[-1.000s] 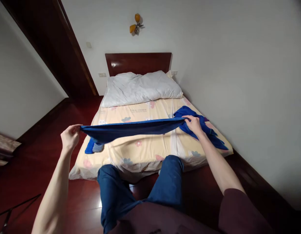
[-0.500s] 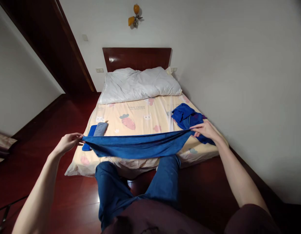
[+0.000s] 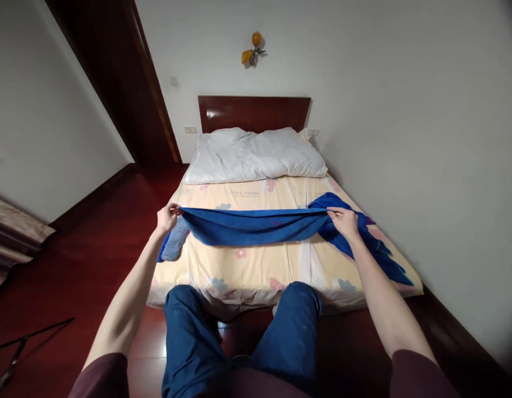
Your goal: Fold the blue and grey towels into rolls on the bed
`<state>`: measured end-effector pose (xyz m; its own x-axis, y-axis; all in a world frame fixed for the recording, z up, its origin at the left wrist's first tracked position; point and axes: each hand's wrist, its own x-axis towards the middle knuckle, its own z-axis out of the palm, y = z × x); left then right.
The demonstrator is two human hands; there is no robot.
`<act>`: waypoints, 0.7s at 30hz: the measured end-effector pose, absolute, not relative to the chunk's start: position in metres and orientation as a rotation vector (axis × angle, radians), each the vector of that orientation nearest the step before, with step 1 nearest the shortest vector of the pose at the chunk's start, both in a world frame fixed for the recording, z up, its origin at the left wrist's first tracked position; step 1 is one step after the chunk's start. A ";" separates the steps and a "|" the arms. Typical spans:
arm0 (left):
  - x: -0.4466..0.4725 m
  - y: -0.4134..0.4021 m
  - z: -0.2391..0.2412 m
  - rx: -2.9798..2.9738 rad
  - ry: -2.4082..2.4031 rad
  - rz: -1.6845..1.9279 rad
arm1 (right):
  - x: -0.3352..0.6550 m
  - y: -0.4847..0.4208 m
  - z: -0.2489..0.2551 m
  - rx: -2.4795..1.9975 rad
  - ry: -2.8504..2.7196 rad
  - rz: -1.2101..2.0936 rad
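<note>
A long blue cloth, perhaps a towel (image 3: pixel 251 228), is stretched level between my two hands above the bed, its lower edge sagging. My left hand (image 3: pixel 168 217) pinches its left upper corner, just over a folded grey-blue cloth (image 3: pixel 176 240) and a brighter blue folded cloth (image 3: pixel 162 249) partly hidden beside it. The right upper corner is pinched by my right hand (image 3: pixel 343 220). Behind and under that hand lies a crumpled blue cloth heap (image 3: pixel 378 251), which my right forearm partly covers.
The bed (image 3: pixel 247 271) has a cream sheet with printed pictures. A white quilt (image 3: pixel 256 157) lies bunched below the dark wooden headboard (image 3: pixel 256 113). My knees are against the bed's near edge. A patterned curtain (image 3: pixel 15 237) hangs at the left, and a thin black stand (image 3: pixel 27 337) is on the floor.
Both hands have moved forward over the bed, away from my body, carrying the stretched cloth with them. They are slightly closer together. The camera view has shifted too.
</note>
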<state>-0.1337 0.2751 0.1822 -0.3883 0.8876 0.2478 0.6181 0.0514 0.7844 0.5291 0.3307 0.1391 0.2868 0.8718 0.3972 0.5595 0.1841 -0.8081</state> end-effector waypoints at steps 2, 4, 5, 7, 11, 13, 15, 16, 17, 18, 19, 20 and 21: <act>-0.137 0.276 0.173 1.573 1.984 1.436 | 0.532 0.329 0.131 -1.353 -1.430 0.294; -0.147 0.272 0.153 1.667 1.972 1.505 | 0.537 0.323 0.113 -1.283 -1.480 0.275; -0.154 0.269 0.139 1.730 1.985 1.473 | 0.540 0.319 0.100 -1.288 -1.499 0.284; -0.167 0.260 0.106 1.848 2.027 1.302 | 0.546 0.311 0.067 -1.354 -1.517 0.333; -0.180 0.240 0.029 1.878 2.056 0.962 | 0.548 0.291 -0.014 -1.566 -1.594 0.475; -0.181 0.228 -0.007 1.869 2.047 0.846 | 0.544 0.277 -0.049 -1.688 -1.656 0.537; -0.181 0.216 -0.038 1.900 2.056 0.730 | 0.539 0.261 -0.075 -1.792 -1.667 0.594; -0.181 0.210 -0.050 1.925 2.069 0.681 | 0.537 0.253 -0.083 -1.838 -1.652 0.612; -0.181 0.204 -0.060 1.949 2.089 0.641 | 0.535 0.245 -0.090 -1.884 -1.635 0.620; -0.182 0.199 -0.068 1.965 2.111 0.605 | 0.535 0.238 -0.094 -1.927 -1.619 0.615; -0.183 0.193 -0.074 1.973 2.128 0.567 | 0.536 0.232 -0.098 -1.965 -1.611 0.602; -0.184 0.189 -0.078 1.975 2.139 0.530 | 0.537 0.227 -0.100 -1.998 -1.607 0.584; -0.185 0.184 -0.081 1.979 2.139 0.491 | 0.539 0.222 -0.102 -2.027 -1.610 0.570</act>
<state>-0.1847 0.1844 -0.0809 -0.0938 0.9918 0.0864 0.9303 0.0564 0.3625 0.5390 0.2222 -0.1016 0.2183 0.9756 -0.0233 0.7726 -0.1874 -0.6065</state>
